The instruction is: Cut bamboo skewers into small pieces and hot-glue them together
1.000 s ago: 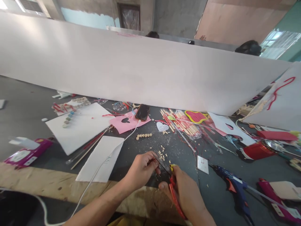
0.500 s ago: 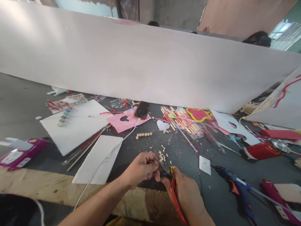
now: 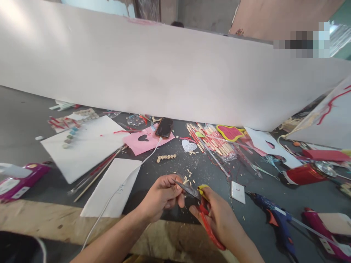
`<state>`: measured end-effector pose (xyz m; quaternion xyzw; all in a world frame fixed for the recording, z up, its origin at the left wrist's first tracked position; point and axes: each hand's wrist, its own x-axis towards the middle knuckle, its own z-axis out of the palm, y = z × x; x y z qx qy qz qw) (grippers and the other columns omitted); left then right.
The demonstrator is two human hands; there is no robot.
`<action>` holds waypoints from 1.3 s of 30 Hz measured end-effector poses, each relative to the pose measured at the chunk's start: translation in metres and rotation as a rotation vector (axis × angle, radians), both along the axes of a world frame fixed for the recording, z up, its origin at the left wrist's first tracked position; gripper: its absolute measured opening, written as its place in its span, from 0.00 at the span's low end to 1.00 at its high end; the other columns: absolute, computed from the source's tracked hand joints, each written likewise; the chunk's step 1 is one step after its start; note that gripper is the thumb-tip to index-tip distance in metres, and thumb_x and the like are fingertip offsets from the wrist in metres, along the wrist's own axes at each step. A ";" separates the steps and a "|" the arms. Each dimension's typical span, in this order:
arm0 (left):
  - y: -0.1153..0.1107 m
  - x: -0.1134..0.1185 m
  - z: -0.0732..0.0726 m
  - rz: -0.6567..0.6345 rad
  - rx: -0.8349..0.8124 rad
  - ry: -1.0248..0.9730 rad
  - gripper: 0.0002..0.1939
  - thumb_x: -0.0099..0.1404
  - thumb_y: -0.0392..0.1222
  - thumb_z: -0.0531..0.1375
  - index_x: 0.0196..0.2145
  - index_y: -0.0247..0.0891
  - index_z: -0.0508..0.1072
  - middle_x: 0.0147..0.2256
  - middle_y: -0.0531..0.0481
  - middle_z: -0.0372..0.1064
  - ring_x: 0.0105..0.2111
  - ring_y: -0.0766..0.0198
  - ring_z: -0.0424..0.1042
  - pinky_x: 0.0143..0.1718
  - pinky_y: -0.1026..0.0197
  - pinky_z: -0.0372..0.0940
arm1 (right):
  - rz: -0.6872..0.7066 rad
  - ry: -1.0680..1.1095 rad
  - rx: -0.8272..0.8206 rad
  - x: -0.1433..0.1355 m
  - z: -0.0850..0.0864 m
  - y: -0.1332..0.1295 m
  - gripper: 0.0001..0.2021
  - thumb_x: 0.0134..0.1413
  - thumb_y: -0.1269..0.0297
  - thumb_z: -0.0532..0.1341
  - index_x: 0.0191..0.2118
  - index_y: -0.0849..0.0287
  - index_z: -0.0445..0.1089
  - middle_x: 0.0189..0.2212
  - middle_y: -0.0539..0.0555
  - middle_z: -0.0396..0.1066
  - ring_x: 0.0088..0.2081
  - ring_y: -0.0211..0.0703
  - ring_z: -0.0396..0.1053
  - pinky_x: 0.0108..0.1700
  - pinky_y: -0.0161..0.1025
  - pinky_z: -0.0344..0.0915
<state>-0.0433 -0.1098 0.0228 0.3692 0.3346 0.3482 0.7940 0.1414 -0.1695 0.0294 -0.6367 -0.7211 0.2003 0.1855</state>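
My right hand is closed on scissors with red and yellow handles. Their dark blades point up and left, reaching across the fingertips of my left hand. The left fingers are pinched together near the blades; what they hold, if anything, is too small or hidden to name. Just beyond the blades lie several short cut pieces of pale stick. A small row of joined pale pieces rests on the dark table farther off.
A phone with a white cable lies on pink paper. Bundled red-and-pale sticks are behind. At right are a white square, a blue glue gun and a red can. A white board stands across the back.
My right hand has moved slightly right and its thumb is farther from my left fingers. The scissor blades lie flatter, with their tips farther left. The left hand stays pinched.
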 end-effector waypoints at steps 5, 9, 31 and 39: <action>0.019 -0.030 0.007 0.440 0.224 0.146 0.13 0.59 0.46 0.61 0.26 0.34 0.65 0.18 0.56 0.67 0.13 0.79 0.48 0.15 0.71 0.41 | -0.085 -0.130 -0.092 0.017 -0.014 0.000 0.12 0.55 0.53 0.55 0.36 0.57 0.61 0.26 0.50 0.68 0.25 0.39 0.67 0.28 0.34 0.61; 0.020 -0.041 0.010 0.263 0.281 0.293 0.11 0.61 0.46 0.58 0.28 0.34 0.66 0.22 0.52 0.70 0.14 0.77 0.52 0.17 0.71 0.46 | -0.210 -0.399 -0.161 0.040 -0.018 0.017 0.15 0.57 0.52 0.53 0.39 0.60 0.62 0.29 0.54 0.71 0.31 0.44 0.71 0.31 0.36 0.62; -0.006 -0.018 0.008 -0.136 0.555 0.709 0.15 0.64 0.48 0.52 0.26 0.37 0.71 0.21 0.54 0.68 0.19 0.70 0.58 0.21 0.69 0.51 | -0.233 -0.732 -0.404 0.057 0.004 0.092 0.13 0.57 0.58 0.59 0.42 0.62 0.69 0.39 0.55 0.71 0.38 0.43 0.70 0.40 0.45 0.67; -0.005 -0.015 0.014 -0.220 0.646 0.802 0.13 0.63 0.43 0.51 0.26 0.37 0.72 0.18 0.57 0.62 0.19 0.70 0.57 0.21 0.69 0.49 | -0.261 -0.548 -0.225 0.053 0.025 0.078 0.16 0.57 0.52 0.53 0.32 0.60 0.69 0.31 0.63 0.72 0.35 0.53 0.71 0.32 0.42 0.59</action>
